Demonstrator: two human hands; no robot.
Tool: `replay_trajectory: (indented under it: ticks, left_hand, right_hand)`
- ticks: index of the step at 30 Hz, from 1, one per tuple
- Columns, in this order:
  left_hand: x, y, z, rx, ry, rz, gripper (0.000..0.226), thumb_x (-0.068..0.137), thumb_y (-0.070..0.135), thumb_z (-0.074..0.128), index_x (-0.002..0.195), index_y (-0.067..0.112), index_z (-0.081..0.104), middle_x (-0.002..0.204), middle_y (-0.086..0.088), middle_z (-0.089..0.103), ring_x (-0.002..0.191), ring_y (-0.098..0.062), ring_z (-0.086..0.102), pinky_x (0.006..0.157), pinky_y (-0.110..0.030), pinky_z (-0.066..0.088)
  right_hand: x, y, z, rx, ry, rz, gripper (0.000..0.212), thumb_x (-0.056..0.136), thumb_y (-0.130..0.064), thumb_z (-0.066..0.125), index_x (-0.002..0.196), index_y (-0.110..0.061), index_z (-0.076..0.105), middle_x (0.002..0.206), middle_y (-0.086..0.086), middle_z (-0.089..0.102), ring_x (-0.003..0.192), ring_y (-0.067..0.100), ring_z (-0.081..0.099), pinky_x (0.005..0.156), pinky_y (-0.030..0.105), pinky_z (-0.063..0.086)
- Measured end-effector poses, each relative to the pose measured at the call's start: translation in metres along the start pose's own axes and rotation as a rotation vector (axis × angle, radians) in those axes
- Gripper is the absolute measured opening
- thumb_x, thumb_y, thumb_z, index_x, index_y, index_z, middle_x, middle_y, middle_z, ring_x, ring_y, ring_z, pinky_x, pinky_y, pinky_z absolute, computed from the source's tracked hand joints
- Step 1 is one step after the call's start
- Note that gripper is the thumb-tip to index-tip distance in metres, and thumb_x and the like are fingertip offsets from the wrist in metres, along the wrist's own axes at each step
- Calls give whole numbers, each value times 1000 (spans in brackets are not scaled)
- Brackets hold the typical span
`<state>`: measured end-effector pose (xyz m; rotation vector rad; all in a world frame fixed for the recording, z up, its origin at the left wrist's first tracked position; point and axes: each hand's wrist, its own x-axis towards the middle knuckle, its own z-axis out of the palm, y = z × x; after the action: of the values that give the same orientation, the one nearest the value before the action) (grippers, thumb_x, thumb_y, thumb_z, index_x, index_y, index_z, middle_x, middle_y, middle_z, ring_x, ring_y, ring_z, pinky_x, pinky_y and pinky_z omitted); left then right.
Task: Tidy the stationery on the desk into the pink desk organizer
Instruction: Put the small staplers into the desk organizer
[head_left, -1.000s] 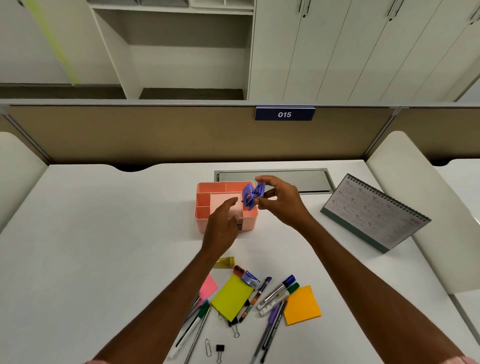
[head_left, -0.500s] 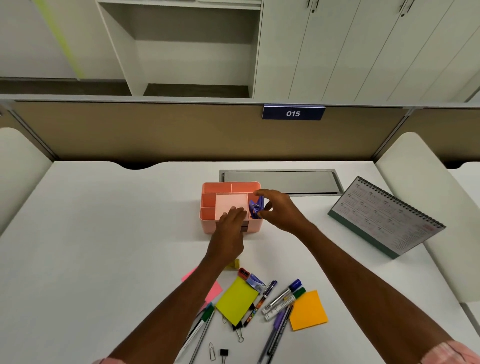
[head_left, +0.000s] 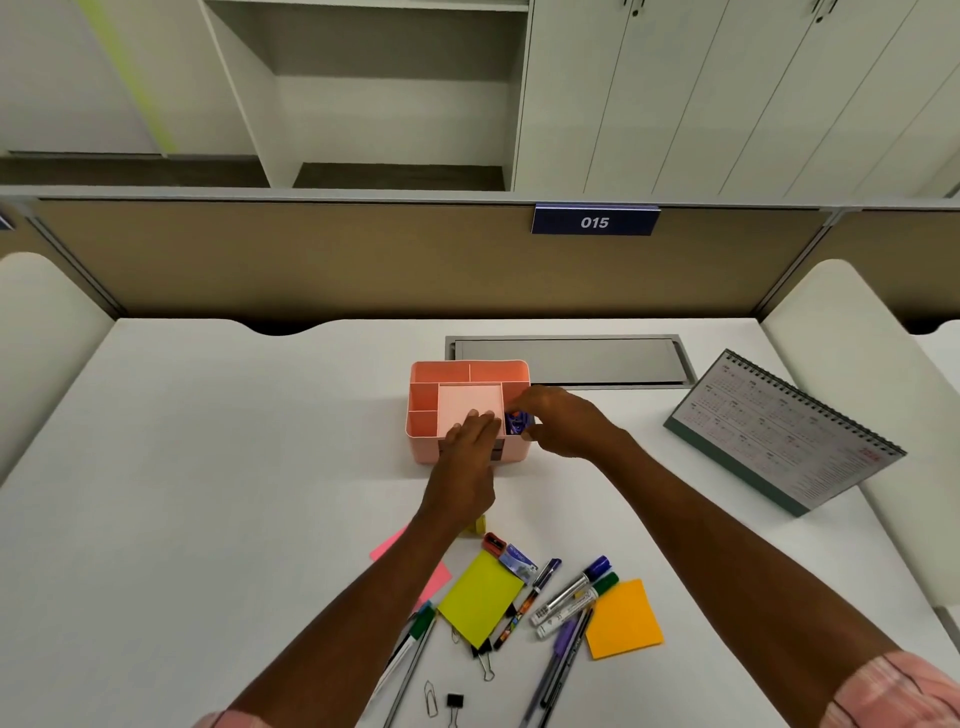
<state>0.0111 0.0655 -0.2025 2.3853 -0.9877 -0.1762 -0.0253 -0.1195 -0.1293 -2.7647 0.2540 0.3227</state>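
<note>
Lowering blue stapler deeper into organizer

The pink desk organizer looks like smooth matt plastic. The white desk is matt. Far right, the cable hatch is brushed metal; the desk calendar is paper, wire-bound.

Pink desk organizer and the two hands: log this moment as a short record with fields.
organizer: pink plastic desk organizer, several open compartments, on the white desk
item going in: small blue-purple clip, low in the right-front compartment
right hand: at the clip, over the organizer's right edge; whether it grips the clip cannot be told
left hand: fingers resting on the organizer's front rim
left to tidy: yellow sticky notes, orange sticky notes, pens and markers, near the desk's front edge
</note>
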Motion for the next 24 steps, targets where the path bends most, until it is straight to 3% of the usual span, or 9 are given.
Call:
replay_trajectory:
  ticks: [7, 19, 24]
  left_hand:
    - [1, 0, 2, 19, -13, 6, 76, 93, 6, 68, 159, 14, 31, 166, -2, 29, 156, -24, 17, 126, -38, 18]
    - [0, -2, -5, 164, -95, 79, 80, 96, 18, 67, 162, 15, 22, 170, -4, 18, 158, -25, 8, 127, -41, 13]
    - [-22, 7, -6, 53, 34, 58, 69, 96, 17, 67, 157, 16, 34, 167, -5, 28, 157, -25, 17, 125, -43, 21]
  right_hand:
    - [-1, -1, 2, -42, -54, -4, 49, 95, -13, 70, 142, -17, 57, 143, 8, 60, 126, 31, 59, 101, 40, 54]
    - [-15, 1, 16, -37, 9, -7, 76, 93, -24, 74, 158, -24, 34, 165, 1, 35, 145, 31, 42, 112, 45, 45]
    - [-21, 0, 20, -2, 73, -16, 74, 93, -23, 74, 157, -25, 36, 166, 0, 33, 145, 31, 43, 113, 46, 45]
